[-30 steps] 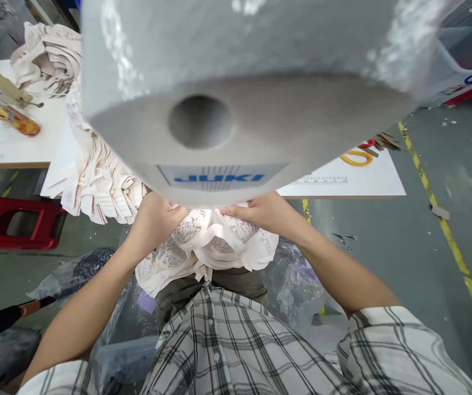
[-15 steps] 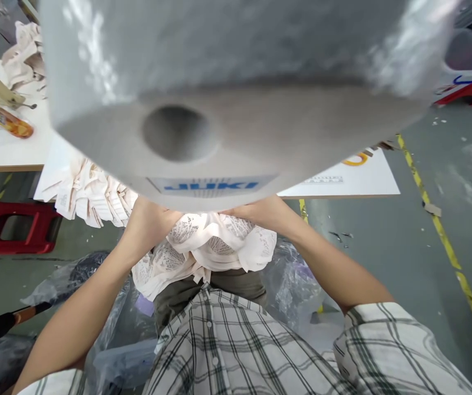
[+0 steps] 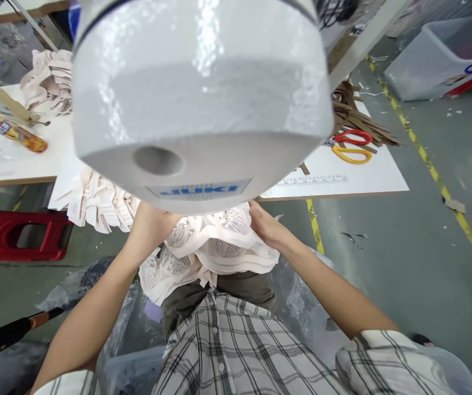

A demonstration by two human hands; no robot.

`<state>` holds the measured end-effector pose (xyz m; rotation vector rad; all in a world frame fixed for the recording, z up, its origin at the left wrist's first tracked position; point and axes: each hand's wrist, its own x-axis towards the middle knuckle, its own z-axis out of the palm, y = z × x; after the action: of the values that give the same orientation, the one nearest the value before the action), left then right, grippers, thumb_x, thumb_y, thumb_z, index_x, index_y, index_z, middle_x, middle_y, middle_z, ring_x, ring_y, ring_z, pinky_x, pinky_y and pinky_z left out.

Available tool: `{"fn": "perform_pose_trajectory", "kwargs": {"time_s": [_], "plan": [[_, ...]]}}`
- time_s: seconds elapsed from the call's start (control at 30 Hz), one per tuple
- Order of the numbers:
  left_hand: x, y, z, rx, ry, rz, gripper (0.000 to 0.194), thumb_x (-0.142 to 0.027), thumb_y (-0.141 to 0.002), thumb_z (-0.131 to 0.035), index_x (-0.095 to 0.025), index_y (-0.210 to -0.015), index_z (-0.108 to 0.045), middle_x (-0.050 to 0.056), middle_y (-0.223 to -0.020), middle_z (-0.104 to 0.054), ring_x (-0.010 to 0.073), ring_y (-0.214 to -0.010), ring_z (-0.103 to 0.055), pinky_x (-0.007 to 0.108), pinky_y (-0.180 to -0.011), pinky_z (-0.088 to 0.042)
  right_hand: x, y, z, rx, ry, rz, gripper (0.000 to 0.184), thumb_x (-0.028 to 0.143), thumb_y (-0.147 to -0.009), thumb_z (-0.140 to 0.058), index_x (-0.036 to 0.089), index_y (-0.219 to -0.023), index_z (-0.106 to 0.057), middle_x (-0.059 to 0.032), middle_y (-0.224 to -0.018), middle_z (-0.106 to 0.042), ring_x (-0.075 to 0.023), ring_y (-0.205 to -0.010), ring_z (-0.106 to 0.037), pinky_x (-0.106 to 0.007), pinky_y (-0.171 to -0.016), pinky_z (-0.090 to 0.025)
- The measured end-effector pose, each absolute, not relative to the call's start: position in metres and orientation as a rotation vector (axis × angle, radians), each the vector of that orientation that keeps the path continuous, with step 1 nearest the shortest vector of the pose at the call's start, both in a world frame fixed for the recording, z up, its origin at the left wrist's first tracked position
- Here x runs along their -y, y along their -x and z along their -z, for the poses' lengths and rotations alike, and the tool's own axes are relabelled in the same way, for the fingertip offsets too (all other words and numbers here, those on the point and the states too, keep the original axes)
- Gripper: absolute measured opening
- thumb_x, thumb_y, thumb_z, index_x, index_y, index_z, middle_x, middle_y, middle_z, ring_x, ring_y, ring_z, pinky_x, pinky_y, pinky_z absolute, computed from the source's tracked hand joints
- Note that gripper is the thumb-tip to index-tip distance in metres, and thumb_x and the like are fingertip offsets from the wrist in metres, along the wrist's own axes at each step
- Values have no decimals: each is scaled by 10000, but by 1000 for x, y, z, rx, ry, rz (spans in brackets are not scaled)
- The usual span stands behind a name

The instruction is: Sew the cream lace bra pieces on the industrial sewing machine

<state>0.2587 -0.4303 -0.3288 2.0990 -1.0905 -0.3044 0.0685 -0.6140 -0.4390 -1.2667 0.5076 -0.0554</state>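
Note:
A pale pink lace bra [image 3: 225,247], bunched with more of the same fabric, hangs below the head of a white JUKI sewing machine [image 3: 203,104] and over my lap. My left hand [image 3: 153,224] is closed at the bra's left side, its fingertips hidden under the machine head. At the right edge of the lace, my right hand [image 3: 266,225] is closed on the bra, with some fingers behind the fabric. The machine head covers the needle area.
Stacked pale pink fabric pieces [image 3: 100,200] lie on the table left of my left hand. Red and yellow scissors [image 3: 351,147], a clear ruler [image 3: 313,180] and brown strips [image 3: 359,118] are at right. A red stool [image 3: 22,236] stands at left, a clear bin [image 3: 441,60] far right.
My view has shifted back, so the machine head looks smaller and the scissors and brown strips show. My right hand has moved down along the bra's right edge, out from under the machine.

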Motion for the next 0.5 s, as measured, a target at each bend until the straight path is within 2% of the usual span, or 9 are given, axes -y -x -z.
{"fn": "perform_pose_trajectory", "kwargs": {"time_s": [0.07, 0.2, 0.37, 0.43, 0.5], "plan": [[430, -259, 330, 1079, -2110, 321, 180, -337, -777, -681, -212, -747, -555, 21, -654, -600, 221, -768, -623, 308, -658, -525, 612, -60, 445, -505, 1121, 5, 620, 726, -823, -623, 212, -1169, -646, -136, -1146, -708, -281, -1119, -644, -369, -889, -512], [432, -255, 330, 1067, -2120, 333, 132, -269, -785, -647, -217, -720, -544, 12, -619, -562, 206, -722, -606, 294, -624, -498, 614, -50, 454, -524, 930, -57, 533, 559, -707, -812, 199, -1076, -677, -99, -1003, -760, -260, -960, -708, -358, -802, -553], [434, -254, 330, 1085, -2130, 338, 68, -212, -776, -606, -207, -723, -564, 17, -622, -580, 213, -743, -613, 281, -632, -490, 620, -49, 453, -604, 860, 79, 445, 485, -679, -821, 209, -996, -674, -68, -989, -769, -227, -893, -722, -344, -801, -565], [430, -257, 332, 1074, -2150, 333, 35, -223, -800, -594, -200, -773, -593, 20, -642, -602, 214, -763, -622, 277, -649, -499, 625, -49, 449, -623, 862, 106, 438, 462, -640, -846, 205, -944, -666, -64, -961, -765, -214, -833, -716, -339, -788, -562], [422, -258, 335, 1036, -2172, 312, 88, -261, -853, -571, -189, -874, -617, 36, -728, -650, 211, -803, -638, 276, -679, -515, 630, -47, 443, -657, 902, 165, 434, 457, -628, -849, 206, -926, -657, -62, -927, -758, -206, -783, -704, -339, -764, -556]]}}
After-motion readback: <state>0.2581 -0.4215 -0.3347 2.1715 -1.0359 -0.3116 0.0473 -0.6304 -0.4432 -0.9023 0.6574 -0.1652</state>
